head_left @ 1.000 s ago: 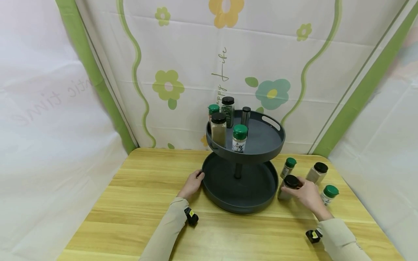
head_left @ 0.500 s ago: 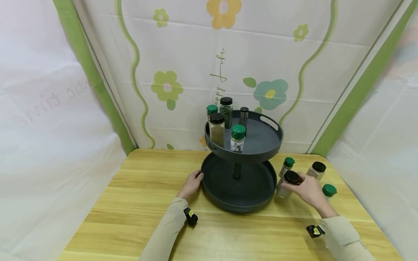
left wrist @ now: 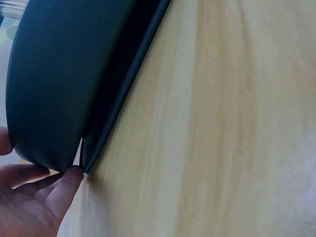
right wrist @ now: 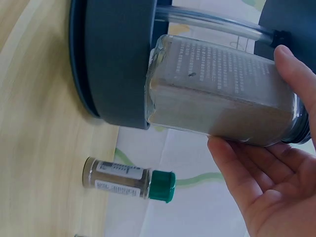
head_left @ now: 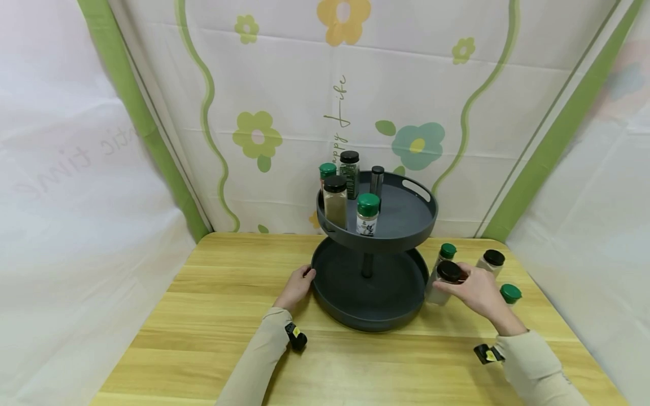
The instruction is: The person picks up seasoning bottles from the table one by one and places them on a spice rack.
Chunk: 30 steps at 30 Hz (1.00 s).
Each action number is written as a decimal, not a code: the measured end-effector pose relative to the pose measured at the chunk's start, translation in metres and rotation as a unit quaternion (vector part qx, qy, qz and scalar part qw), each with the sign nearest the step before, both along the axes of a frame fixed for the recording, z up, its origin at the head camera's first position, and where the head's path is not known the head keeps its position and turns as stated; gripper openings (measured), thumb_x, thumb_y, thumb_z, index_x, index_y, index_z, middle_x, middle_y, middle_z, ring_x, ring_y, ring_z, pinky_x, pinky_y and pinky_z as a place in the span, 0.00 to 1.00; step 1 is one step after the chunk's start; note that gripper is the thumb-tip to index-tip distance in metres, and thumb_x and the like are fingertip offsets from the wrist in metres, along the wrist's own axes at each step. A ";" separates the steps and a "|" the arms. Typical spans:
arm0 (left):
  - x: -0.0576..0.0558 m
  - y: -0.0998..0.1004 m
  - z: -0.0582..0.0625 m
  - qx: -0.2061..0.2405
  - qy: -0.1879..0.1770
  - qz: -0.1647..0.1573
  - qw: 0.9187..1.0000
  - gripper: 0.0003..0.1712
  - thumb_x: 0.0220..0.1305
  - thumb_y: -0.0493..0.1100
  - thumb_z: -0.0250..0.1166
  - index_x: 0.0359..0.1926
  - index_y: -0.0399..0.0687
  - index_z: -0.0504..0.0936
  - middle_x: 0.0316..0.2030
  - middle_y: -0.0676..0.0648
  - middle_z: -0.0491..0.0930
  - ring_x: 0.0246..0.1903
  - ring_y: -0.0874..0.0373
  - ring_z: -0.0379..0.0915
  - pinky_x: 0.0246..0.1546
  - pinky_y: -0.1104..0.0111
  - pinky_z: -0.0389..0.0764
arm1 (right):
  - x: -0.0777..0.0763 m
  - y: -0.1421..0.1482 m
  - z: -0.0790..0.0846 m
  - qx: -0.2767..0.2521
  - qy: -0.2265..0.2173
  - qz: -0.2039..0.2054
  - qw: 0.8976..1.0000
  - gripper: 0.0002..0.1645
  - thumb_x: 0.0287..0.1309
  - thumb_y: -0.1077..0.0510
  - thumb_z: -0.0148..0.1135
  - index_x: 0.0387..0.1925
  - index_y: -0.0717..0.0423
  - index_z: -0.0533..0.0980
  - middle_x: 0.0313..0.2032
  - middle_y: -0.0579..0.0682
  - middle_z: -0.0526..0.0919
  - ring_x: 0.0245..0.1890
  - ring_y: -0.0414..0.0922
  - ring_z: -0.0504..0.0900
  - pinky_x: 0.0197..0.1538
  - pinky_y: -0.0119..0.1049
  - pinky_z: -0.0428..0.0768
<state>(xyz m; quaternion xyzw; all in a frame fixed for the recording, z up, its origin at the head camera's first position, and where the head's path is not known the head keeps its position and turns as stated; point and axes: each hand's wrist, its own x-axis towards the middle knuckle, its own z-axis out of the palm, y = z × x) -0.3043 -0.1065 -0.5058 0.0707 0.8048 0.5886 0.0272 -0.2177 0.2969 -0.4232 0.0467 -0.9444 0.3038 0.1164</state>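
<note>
My right hand (head_left: 475, 292) grips a clear spice jar (head_left: 437, 289) with a black lid and brown-grey powder, near its top. In the right wrist view the spice jar (right wrist: 222, 91) is lifted, its base beside the lower tier's rim. A dark grey two-tier turntable (head_left: 373, 322) stands mid-table. At its left side my left hand (head_left: 295, 287) holds the lower tier's edge; the left wrist view shows the fingers (left wrist: 61, 192) at the wall and base. Several spice bottles stand on the upper tier (head_left: 406, 217), among them a green-capped bottle (head_left: 367, 215).
Right of the turntable, on the wooden table (head_left: 228, 338), stand a small green-capped bottle (head_left: 447, 251), a black-lidded jar (head_left: 491, 261) and another green-capped bottle (head_left: 510, 294). A patterned curtain (head_left: 294, 73) hangs behind the table.
My right hand has lifted the spice jar off the table and brought it slightly left, to the lower tier's rim. The left hand keeps its place on the turntable.
</note>
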 end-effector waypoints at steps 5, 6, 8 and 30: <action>0.001 0.001 -0.001 0.006 -0.002 -0.004 1.000 0.24 0.74 0.40 0.47 0.64 0.27 0.64 0.62 0.32 0.65 0.63 0.41 0.58 0.62 0.51 0.61 | 0.000 -0.007 0.000 -0.011 0.000 0.011 1.000 0.29 0.46 0.35 0.69 0.33 0.55 0.75 0.24 0.48 0.77 0.24 0.43 0.73 0.26 0.37 0.71; 0.001 0.001 -0.001 0.006 -0.003 -0.003 1.000 0.24 0.74 0.40 0.47 0.64 0.28 0.64 0.62 0.32 0.65 0.63 0.41 0.58 0.62 0.51 0.61 | -0.001 -0.009 0.000 -0.017 -0.003 0.014 1.000 0.29 0.46 0.35 0.69 0.34 0.55 0.76 0.24 0.48 0.77 0.24 0.44 0.74 0.26 0.37 0.72; 0.001 0.001 -0.001 0.006 -0.004 -0.002 1.000 0.24 0.74 0.40 0.47 0.64 0.28 0.64 0.62 0.32 0.65 0.63 0.41 0.58 0.62 0.51 0.61 | -0.001 -0.013 0.000 -0.024 -0.005 0.017 1.000 0.31 0.46 0.35 0.70 0.39 0.56 0.77 0.27 0.49 0.79 0.26 0.45 0.76 0.27 0.37 0.73; 0.000 0.000 -0.001 0.011 -0.007 0.001 1.000 0.25 0.74 0.41 0.48 0.65 0.29 0.64 0.62 0.33 0.65 0.64 0.42 0.58 0.62 0.52 0.61 | -0.008 -0.074 0.000 -0.061 -0.032 0.057 0.996 0.33 0.42 0.35 0.72 0.37 0.57 0.77 0.20 0.48 0.75 0.19 0.44 0.72 0.22 0.37 0.70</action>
